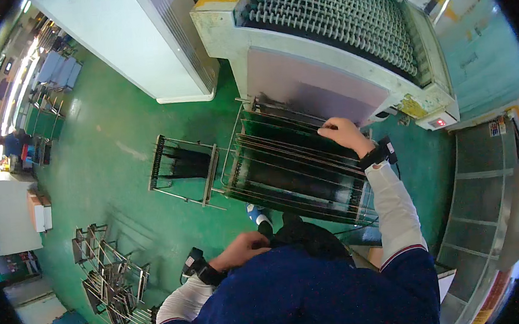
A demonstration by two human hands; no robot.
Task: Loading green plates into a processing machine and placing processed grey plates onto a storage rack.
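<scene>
A metal rack [234, 149] stands in front of me, with several thin dark panels [297, 171] upright in it, their edges showing as pale and coppery lines. Over the rack's far right part is my right hand [344, 134], its thumb and fingers pinched together at the upper edge of a thin panel. The fingertips cover the spot where they meet it. My left hand [242, 249] stays low by my body, fingers loosely curled, with nothing visible in them. A black band with a small box is strapped to each wrist.
Beyond the rack stands a machine [219, 31] topped with rows of rollers [328, 22]. Left of the rack is a smaller rack [184, 171] on the green floor. Several metal frames [113, 274] crowd the lower left. A white cabinet [122, 45] rises at the back; a grey-panelled partition [475, 187] stands right.
</scene>
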